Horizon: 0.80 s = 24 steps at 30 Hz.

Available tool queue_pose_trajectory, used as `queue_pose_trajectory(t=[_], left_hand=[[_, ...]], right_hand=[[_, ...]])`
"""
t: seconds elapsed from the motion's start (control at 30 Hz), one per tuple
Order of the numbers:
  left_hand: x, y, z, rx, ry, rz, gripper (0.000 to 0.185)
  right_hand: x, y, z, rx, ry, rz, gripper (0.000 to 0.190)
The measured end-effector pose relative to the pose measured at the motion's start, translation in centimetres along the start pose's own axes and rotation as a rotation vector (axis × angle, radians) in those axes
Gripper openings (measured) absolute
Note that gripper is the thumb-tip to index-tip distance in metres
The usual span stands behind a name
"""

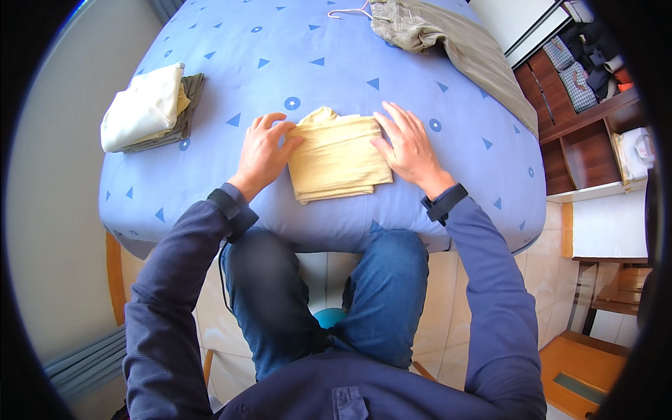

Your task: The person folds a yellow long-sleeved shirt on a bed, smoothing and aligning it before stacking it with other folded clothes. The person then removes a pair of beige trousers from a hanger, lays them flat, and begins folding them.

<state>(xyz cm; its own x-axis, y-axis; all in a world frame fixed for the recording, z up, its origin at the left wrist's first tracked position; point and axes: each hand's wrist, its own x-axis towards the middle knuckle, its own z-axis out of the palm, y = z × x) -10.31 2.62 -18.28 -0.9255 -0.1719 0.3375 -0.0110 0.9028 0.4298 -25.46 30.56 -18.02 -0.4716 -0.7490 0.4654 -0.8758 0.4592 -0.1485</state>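
A folded pale yellow cloth garment (338, 163) lies flat near the front edge of the bed, with a bunched part showing at its far side. My left hand (265, 149) is at its far left corner, thumb resting on the fabric and fingers curved apart. Over the right edge, my right hand (407, 144) touches the cloth with its thumb while its fingers are spread. Neither hand appears to pinch the fabric. Black straps circle both wrists.
The bed has a blue patterned sheet (336, 73). To the left sits a stack of folded clothes (144, 107), white on top. Olive-grey trousers (467, 58) stretch across the right side, beside a pink hanger (349, 11). Wooden shelving (588, 160) with clothes stands at right.
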Motion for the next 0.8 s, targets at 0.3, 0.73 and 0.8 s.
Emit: queue_pose_trajectory(t=[0.3,0.73,0.8], left_hand=[[0.7,-1.0,1.2,-0.057,0.001,-0.178,0.015],[0.1,2.1,1.7,0.288,-0.303,0.385,0.092],[-0.4,1.6,1.9,0.282,-0.342,0.349,0.097]], right_hand=[[2.9,0.0,3.7,0.164,-0.098,0.040,0.013],[0.6,-2.9,4.3,0.039,-0.305,-0.216,0.093],[0.0,-1.7,4.6,0.044,-0.301,-0.157,0.103]])
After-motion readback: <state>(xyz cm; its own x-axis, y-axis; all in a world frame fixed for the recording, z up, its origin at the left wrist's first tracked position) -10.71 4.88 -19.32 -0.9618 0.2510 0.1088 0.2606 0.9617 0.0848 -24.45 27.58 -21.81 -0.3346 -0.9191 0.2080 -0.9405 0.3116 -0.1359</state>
